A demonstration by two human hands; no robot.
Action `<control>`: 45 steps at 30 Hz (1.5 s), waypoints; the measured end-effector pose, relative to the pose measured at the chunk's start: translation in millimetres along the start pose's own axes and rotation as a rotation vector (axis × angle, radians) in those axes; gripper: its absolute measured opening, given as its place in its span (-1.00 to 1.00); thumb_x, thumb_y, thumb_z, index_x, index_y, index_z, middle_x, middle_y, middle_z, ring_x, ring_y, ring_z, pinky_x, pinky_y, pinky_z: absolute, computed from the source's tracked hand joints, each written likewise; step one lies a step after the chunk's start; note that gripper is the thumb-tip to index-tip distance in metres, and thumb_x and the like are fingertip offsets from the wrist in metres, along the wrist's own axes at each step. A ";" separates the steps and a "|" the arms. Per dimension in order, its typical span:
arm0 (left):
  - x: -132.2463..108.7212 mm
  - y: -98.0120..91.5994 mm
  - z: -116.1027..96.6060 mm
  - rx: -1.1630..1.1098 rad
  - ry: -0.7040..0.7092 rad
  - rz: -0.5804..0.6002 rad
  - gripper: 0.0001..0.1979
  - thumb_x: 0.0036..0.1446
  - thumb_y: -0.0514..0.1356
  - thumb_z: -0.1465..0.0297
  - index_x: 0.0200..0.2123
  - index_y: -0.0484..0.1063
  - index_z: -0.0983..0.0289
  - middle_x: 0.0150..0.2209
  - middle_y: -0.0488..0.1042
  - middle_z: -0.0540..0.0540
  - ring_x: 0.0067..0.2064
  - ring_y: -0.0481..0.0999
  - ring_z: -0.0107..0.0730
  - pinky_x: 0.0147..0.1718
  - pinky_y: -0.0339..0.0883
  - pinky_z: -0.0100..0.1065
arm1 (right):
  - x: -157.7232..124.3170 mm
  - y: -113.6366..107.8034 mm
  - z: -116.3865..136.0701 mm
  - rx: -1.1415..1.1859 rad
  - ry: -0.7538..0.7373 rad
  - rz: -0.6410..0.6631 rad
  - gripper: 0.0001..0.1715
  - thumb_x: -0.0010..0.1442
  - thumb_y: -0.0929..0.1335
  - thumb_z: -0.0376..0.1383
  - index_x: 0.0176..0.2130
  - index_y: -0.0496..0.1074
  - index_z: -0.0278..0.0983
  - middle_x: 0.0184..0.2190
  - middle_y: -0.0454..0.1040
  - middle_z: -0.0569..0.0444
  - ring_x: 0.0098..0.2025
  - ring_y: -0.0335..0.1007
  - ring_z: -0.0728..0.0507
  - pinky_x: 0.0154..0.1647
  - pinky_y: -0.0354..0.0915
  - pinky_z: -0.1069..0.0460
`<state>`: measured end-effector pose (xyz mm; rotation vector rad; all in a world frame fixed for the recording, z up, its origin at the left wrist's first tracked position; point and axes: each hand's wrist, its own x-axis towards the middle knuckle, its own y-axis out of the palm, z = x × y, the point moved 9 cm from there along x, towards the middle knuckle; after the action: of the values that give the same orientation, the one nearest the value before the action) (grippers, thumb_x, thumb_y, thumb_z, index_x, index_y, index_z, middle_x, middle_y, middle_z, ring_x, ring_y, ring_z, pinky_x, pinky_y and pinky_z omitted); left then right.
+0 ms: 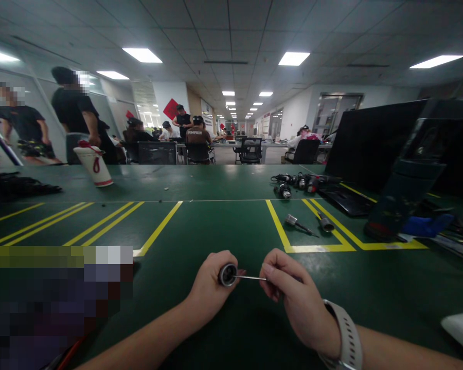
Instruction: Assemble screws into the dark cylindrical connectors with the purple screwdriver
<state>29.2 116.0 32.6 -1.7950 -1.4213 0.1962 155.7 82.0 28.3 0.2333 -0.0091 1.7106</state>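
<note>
My left hand (212,282) is closed around a short, dark cylindrical part with a metal rim (228,275). Its open end faces me, and the rest is hidden in the palm. In my right hand (287,282) is a thin-shafted screwdriver (251,278), pinched between thumb and fingers, its handle mostly covered. The shaft points left, with its tip at the rim of the part; whether it goes inside I cannot tell. Beyond the right hand, a metal-headed piece with a thin dark stem (292,220) and a metal cylinder (326,223) lie on the green table (216,221).
Dark metal parts with cables (284,190) lie at the back right. A tall dark bottle (405,198) stands at right, near a black monitor (370,136) and a blue item (428,225). A white cup (94,164) stands at back left. People are beyond the table.
</note>
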 end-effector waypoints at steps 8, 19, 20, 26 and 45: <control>0.0 2.0 1.8 -0.084 -0.008 0.014 -0.79 -0.01 0.16 0.39 -0.59 0.16 0.23 -0.55 0.22 -0.07 -0.47 0.24 -0.41 -0.47 0.11 -0.39 | -0.9 -1.4 -1.3 0.015 0.008 -0.015 -0.77 0.18 0.26 -0.27 -0.50 0.26 -0.27 -0.61 0.26 0.20 -0.55 0.13 0.02 -0.54 0.05 0.11; 0.9 -1.7 -1.1 0.024 0.005 -0.018 -0.80 -0.01 0.16 0.40 -0.59 0.19 0.24 -0.56 0.25 -0.06 -0.46 0.25 -0.39 -0.43 0.10 -0.36 | -5.5 4.6 10.7 -0.146 -0.061 0.029 -0.76 0.18 0.25 -0.27 -0.51 0.24 -0.27 -0.61 0.21 0.20 -0.54 0.11 0.00 -0.52 0.06 0.09; 1.0 -1.6 -0.1 0.010 0.004 -0.019 -0.80 -0.01 0.16 0.40 -0.59 0.19 0.23 -0.56 0.24 -0.06 -0.46 0.25 -0.39 -0.43 0.10 -0.36 | -4.8 3.6 9.3 -0.122 -0.060 0.020 -0.76 0.18 0.25 -0.27 -0.51 0.24 -0.27 -0.62 0.22 0.21 -0.54 0.11 0.01 -0.52 0.05 0.09; 0.9 0.9 3.5 -0.091 0.000 0.001 -0.79 0.01 0.16 0.38 -0.57 0.18 0.23 -0.54 0.21 -0.08 -0.47 0.23 -0.43 -0.47 0.12 -0.40 | 1.7 1.5 -4.4 0.047 0.022 0.002 -0.77 0.19 0.26 -0.26 -0.48 0.26 -0.27 -0.61 0.26 0.20 -0.56 0.13 0.03 -0.54 0.05 0.12; 0.7 -2.8 1.2 -0.045 -0.004 -0.036 -0.79 -0.02 0.17 0.39 -0.61 0.18 0.23 -0.56 0.24 -0.08 -0.50 0.24 -0.45 -0.52 0.12 -0.44 | 0.9 1.3 -5.8 0.086 0.062 -0.021 -0.78 0.17 0.27 -0.29 -0.50 0.26 -0.28 -0.63 0.26 0.20 -0.57 0.13 0.03 -0.56 0.04 0.12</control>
<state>26.7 117.3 34.0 -1.8050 -1.4704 0.1499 153.5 83.5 22.9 0.2432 0.1124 1.6988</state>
